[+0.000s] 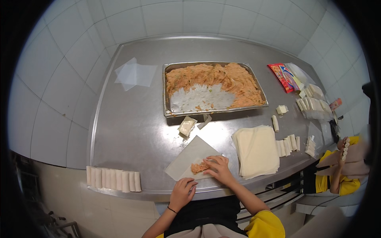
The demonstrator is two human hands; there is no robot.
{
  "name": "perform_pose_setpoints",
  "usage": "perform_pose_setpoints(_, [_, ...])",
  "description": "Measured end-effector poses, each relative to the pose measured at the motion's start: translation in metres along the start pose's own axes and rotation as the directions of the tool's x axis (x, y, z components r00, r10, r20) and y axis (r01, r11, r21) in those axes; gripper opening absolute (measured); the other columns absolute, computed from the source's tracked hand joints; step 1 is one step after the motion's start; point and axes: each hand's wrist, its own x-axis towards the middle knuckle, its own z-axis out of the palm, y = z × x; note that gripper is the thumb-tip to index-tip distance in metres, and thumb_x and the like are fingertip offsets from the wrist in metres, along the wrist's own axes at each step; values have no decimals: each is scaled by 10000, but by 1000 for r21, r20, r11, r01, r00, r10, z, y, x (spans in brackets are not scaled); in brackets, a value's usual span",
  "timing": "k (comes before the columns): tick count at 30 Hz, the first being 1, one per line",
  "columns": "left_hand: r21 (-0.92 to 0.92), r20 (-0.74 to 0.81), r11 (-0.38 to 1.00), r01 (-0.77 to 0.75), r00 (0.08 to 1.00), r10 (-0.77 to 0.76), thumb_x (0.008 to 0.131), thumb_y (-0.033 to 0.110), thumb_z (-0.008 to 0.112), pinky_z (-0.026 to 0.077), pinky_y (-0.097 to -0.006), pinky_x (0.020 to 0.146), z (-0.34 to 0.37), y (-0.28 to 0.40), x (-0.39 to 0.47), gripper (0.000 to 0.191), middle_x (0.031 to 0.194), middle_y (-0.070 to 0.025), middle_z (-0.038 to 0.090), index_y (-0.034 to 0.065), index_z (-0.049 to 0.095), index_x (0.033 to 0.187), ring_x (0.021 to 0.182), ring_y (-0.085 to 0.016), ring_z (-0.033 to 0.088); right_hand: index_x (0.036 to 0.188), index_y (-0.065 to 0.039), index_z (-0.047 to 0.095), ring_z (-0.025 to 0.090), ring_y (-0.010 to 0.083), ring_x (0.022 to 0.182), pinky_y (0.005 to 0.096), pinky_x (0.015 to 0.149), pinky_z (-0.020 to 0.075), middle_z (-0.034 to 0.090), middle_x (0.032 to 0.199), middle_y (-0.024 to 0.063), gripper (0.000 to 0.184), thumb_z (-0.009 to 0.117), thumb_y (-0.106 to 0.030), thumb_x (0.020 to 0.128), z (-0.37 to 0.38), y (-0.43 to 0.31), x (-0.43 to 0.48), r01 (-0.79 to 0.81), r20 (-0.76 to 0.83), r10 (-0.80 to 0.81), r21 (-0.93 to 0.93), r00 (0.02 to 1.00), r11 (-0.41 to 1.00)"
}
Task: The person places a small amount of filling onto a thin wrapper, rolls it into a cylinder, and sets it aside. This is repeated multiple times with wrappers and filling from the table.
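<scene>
A pale square wrapper sheet (193,150) lies cornerwise on the steel table before me, with a lump of orange minced filling (197,168) near its lower edge. My right hand (218,169) touches the filling from the right with its fingertips. At the sheet's lower left edge is my left hand (183,190), fingers loosely curled; nothing shows in it. A stack of square wrappers (256,150) lies to the right. Beyond the sheet stands a metal tray (215,111) part filled with orange filling (208,73). A small pale block in wrapping (187,125) sits below the tray.
Rolled wrappers (113,179) line the front left edge of the steel table (131,128); more rolls (288,145) lie right of the stack. Translucent sheets (135,74) lie back left. A red packet (284,78) and packed rolls (314,105) are at right, near another person holding rolls (344,151).
</scene>
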Motion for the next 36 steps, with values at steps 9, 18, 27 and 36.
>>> perform_pose_setpoints(9, [-51,17,998,28,999,-27,793,89,650,462,-376,866,2,-6,-3,164,1033,-98,591,65,636,956,997,-282,578,994,-126,682,619,125,916,393,900,294,669,978,6,192,630,-125,809,3,11,-20,125,10,-125,-220,992,967])
perform_pose_setpoints(18, [5,-363,870,493,811,-458,776,160,709,407,-404,886,-28,-35,0,394,983,-146,561,-5,542,1093,973,-310,518,842,-120,618,573,172,900,425,926,268,660,941,11,113,698,-76,776,-109,31,64,-208,-526,63,-220,848,953])
perform_pose_setpoints(27, [-223,-254,859,460,823,-507,819,74,664,463,-333,762,-25,-39,1,238,826,-85,564,-3,538,1006,784,-198,557,932,-94,608,478,257,1076,512,948,242,596,1030,72,226,641,-303,853,-95,87,121,-362,-496,195,-266,846,893])
perform_pose_setpoints(36, [-648,13,736,196,969,-246,841,47,646,484,-292,776,21,-5,49,326,859,-57,566,-20,481,1113,773,-166,571,756,-177,657,391,268,990,418,850,240,489,1005,38,172,765,-301,707,4,-7,-27,-475,-120,469,-22,875,880])
